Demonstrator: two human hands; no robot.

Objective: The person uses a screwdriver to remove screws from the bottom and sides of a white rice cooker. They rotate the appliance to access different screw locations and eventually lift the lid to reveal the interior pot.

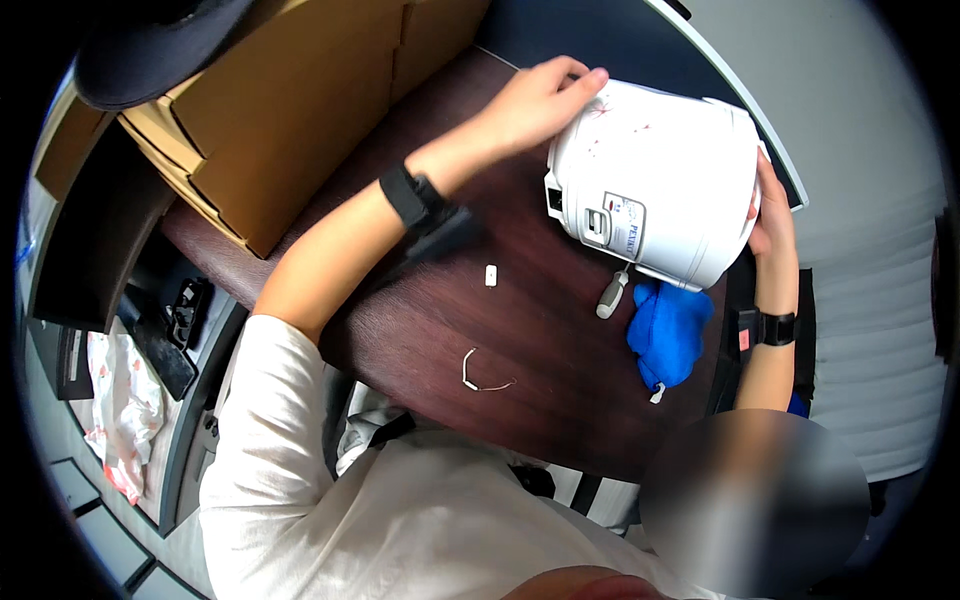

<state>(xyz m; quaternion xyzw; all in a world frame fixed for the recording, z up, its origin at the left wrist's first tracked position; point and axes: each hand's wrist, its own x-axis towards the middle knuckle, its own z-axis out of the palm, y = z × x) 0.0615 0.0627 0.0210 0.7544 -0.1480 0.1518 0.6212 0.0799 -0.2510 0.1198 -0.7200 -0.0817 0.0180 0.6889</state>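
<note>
A white rice cooker [655, 185] lies tipped on its side on a dark brown table [480, 330]. My left hand [540, 100] grips the cooker's upper left edge. Most of my right hand [770, 215] is hidden behind the cooker's right side, which it holds. Both wrists wear black bands. Just below the cooker lie a grey-handled screwdriver [610, 297] and a blue cloth [668, 335].
A large cardboard box [290, 110] stands at the table's far left. A small white piece [491, 275] and a thin white twist tie [475, 372] lie mid-table. Left of the table are dark equipment [165, 330] and patterned fabric [120, 410].
</note>
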